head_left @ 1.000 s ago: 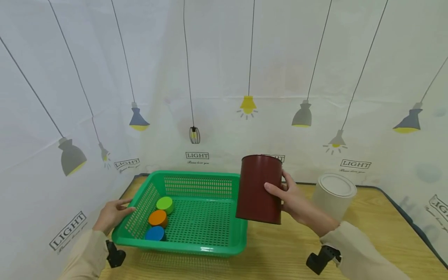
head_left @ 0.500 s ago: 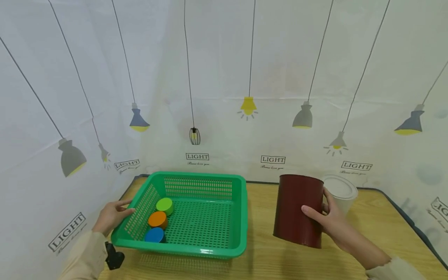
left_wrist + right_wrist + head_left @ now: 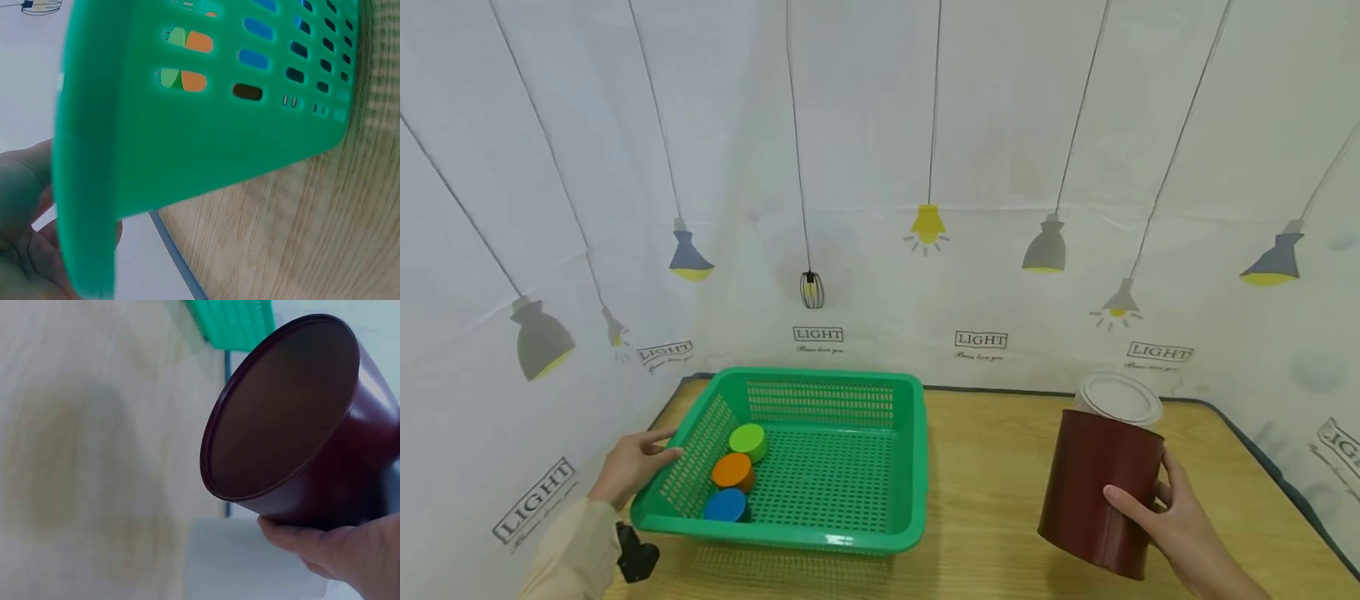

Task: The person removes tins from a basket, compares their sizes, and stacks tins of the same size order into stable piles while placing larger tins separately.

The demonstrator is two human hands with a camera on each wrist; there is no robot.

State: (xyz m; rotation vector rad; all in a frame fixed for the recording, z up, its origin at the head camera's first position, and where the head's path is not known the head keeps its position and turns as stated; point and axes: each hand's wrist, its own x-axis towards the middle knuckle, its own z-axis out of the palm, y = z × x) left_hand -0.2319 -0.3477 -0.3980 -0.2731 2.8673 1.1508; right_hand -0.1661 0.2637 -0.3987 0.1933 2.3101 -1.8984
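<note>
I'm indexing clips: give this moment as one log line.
left hand: holds green basket rim; right hand: grips maroon container, tilted; inside: lime disc, orange disc, blue disc; white container: behind maroon one

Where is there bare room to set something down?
Bare wood-grain table lies between the green plastic basket and the dark red cylinder in the right hand; basket floor is free right of the lime disc, orange disc and blue disc. Crowded: the basket's left side, by the left hand, and where the red cylinder partly hides the white cylinder.

This looks like a makeshift booth, lamp-printed sheeting (image 3: 865, 158) around 1 wood-grain table (image 3: 985, 467).
</note>
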